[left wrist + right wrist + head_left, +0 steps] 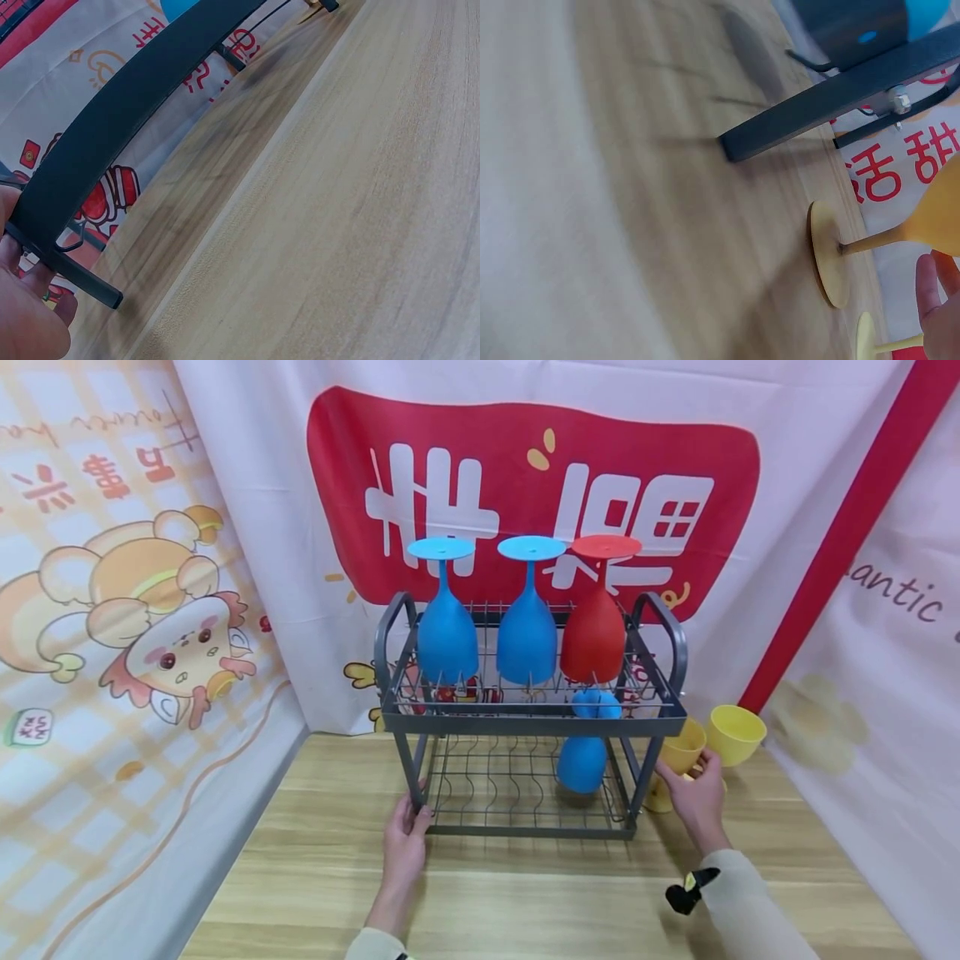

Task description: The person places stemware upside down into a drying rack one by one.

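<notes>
A dark two-tier metal dish rack (525,723) stands on the wooden table. My left hand (405,839) grips its lower left corner; in the left wrist view the fingers (34,281) curl round the frame's end near the foot. My right hand (697,797) holds the bowl of an orange-yellow goblet (684,748) beside the rack's right side, and its round base (829,253) rests on the table. Upside down on the top tier are two blue goblets (447,639) and a red goblet (594,639). Another blue goblet (582,764) hangs inverted at the lower tier's right.
A pale yellow goblet (737,733) stands just behind and right of the held one. Printed cloth (262,527) hangs behind and on both sides of the table (525,902). The lower tier's wire grid (487,785) shows left of the blue goblet.
</notes>
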`<state>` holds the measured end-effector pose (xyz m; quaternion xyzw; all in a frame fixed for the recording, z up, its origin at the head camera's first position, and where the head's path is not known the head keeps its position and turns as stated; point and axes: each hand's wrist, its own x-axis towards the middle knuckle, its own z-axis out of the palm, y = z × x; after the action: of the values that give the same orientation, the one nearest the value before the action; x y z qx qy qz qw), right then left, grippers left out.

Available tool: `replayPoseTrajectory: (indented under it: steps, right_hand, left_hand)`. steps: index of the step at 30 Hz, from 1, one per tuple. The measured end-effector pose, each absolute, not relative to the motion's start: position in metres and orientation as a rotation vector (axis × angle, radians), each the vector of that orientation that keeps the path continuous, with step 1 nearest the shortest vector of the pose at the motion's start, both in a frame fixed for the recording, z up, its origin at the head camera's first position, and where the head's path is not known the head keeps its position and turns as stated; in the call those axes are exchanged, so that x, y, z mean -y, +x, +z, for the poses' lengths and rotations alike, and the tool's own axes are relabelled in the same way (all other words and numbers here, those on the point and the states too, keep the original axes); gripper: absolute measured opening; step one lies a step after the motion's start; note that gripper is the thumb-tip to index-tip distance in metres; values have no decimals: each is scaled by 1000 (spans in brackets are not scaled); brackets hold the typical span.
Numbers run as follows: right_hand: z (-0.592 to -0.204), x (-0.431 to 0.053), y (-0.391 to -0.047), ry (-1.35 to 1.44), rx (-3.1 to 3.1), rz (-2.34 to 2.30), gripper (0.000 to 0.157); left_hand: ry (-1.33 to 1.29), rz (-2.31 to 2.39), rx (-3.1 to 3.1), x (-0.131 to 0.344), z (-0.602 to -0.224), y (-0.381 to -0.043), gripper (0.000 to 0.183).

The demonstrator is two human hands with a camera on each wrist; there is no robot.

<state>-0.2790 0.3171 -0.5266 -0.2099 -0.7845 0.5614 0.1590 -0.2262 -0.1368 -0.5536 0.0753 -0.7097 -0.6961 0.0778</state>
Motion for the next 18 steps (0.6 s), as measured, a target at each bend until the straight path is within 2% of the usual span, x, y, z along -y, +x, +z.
replayPoseTrajectory:
  steps: [5, 18]
  right_hand:
    - [-524, -316, -258, -562, 2270, 1609, 101]
    - [-498, -308, -206, -555, 2222, 1623, 88]
  left_hand:
    - [227, -2091, 2123, 137, -553, -225, 50]
    - [215, -2075, 2128, 137, -553, -225, 49]
